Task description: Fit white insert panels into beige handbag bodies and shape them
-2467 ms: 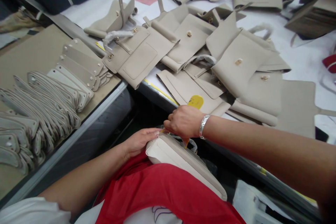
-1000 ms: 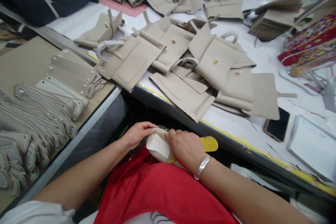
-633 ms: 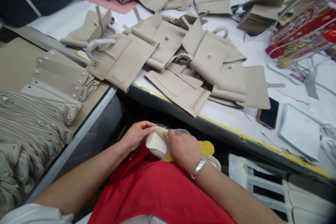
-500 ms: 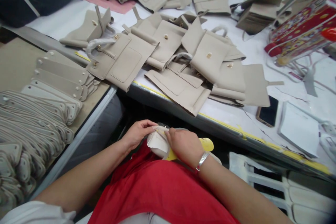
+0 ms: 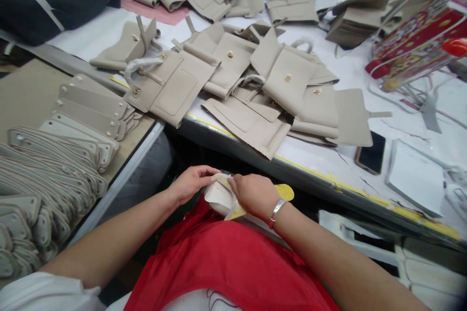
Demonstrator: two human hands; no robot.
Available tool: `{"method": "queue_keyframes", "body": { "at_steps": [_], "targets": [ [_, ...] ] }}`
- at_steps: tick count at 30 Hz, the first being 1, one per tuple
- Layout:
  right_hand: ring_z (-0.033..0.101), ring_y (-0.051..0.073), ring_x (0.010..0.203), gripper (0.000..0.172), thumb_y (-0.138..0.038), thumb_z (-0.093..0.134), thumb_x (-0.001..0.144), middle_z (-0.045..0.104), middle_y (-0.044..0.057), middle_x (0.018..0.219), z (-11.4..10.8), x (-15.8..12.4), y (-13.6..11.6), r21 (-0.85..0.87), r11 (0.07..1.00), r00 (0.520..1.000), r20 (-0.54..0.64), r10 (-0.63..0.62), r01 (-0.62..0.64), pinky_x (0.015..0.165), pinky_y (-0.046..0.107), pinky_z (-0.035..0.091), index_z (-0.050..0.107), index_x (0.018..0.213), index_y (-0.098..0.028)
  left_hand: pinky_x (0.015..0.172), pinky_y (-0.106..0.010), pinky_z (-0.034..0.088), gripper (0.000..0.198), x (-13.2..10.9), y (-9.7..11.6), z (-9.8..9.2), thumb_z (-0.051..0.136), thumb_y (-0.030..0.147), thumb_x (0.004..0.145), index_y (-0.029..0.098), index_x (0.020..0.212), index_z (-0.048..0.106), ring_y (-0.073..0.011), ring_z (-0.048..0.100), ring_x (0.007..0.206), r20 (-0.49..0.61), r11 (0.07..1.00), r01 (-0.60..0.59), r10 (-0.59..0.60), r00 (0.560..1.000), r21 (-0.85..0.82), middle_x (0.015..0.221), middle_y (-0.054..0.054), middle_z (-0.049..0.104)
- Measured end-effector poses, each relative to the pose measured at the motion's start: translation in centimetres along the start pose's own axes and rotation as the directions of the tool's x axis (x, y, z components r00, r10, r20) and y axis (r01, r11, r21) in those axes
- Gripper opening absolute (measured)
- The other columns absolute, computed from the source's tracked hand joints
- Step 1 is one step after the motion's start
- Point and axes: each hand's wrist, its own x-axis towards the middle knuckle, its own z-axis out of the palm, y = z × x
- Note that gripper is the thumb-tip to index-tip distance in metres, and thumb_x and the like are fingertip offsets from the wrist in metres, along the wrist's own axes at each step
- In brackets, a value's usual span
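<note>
Low over my red apron (image 5: 222,262), a cream leather piece (image 5: 221,195) is held between my two hands, its upper edge curved. My left hand (image 5: 191,183) pinches that edge at its left end with thumb and fingertips. On the other side, my right hand (image 5: 253,195) is closed on the same edge, fingers curled over and thumb on top. A yellow strip (image 5: 285,192) sticks out to the right from behind my right hand, and more yellow shows below it. Whether the strip is fixed to the leather piece I cannot tell.
Several beige handbag bodies (image 5: 233,58) lie heaped on the white table (image 5: 408,107) ahead. A phone (image 5: 371,153) and a white notepad (image 5: 414,177) rest at its right. Stacked leather strips (image 5: 62,170) cover the left bench. A white plastic rack (image 5: 359,238) stands low right.
My right hand has shifted slightly left and up along the edge, and the yellow strip has moved with it. My left hand keeps its pinch. The whole view has turned a little.
</note>
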Motion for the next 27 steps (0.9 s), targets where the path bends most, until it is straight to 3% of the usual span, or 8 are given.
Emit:
{"method": "queue_keyframes", "body": {
  "at_steps": [5,11,21,27],
  "targets": [
    [0.064,0.023,0.074,0.051,-0.042,0.015,0.094,0.065,0.012,0.081,0.6,-0.6,-0.1,-0.006,1.0,0.999,-0.042,-0.003,0.003,0.062,0.031,0.046,0.058,0.097,-0.015,0.072,-0.028,0.044,0.034,0.3,0.4,-0.2,0.075,0.026,0.061,0.012,0.091,0.067,-0.0161,0.06,0.076,0.048,0.996,0.072,-0.07,0.996,-0.043,0.09,-0.009,0.068],
    [0.064,0.022,0.074,0.051,-0.041,0.013,0.094,0.066,0.013,0.082,0.8,-0.9,0.1,0.012,1.0,0.998,-0.062,-0.007,0.008,0.061,0.031,0.047,0.057,0.096,-0.015,0.077,-0.03,0.044,0.037,0.4,1.2,-0.2,0.077,0.022,0.059,0.011,0.093,0.068,-0.0176,0.062,0.08,0.095,0.981,0.157,-0.147,0.985,-0.109,0.093,-0.011,0.068],
    [0.064,0.022,0.069,0.044,-0.037,0.019,0.095,0.066,0.012,0.079,1.4,-1.3,0.5,0.064,0.997,0.988,-0.151,-0.043,0.053,0.056,0.029,0.045,0.056,0.09,-0.015,0.069,-0.027,0.044,0.029,0.2,2.1,1.3,0.067,0.013,0.058,0.011,0.087,0.068,-0.0157,0.061,0.072,-0.035,0.988,0.152,-0.151,0.988,0.037,0.085,-0.008,0.069],
    [0.064,0.023,0.069,0.043,-0.038,0.019,0.094,0.066,0.011,0.079,1.6,-3.9,1.7,0.06,0.998,0.995,-0.097,-0.026,0.032,0.055,0.029,0.045,0.056,0.089,-0.017,0.062,-0.024,0.042,0.023,0.2,2.5,2.6,0.059,0.014,0.058,0.013,0.08,0.067,-0.0141,0.057,0.066,-0.148,0.969,0.072,-0.037,0.988,0.235,0.077,-0.004,0.068]
  ]
}}
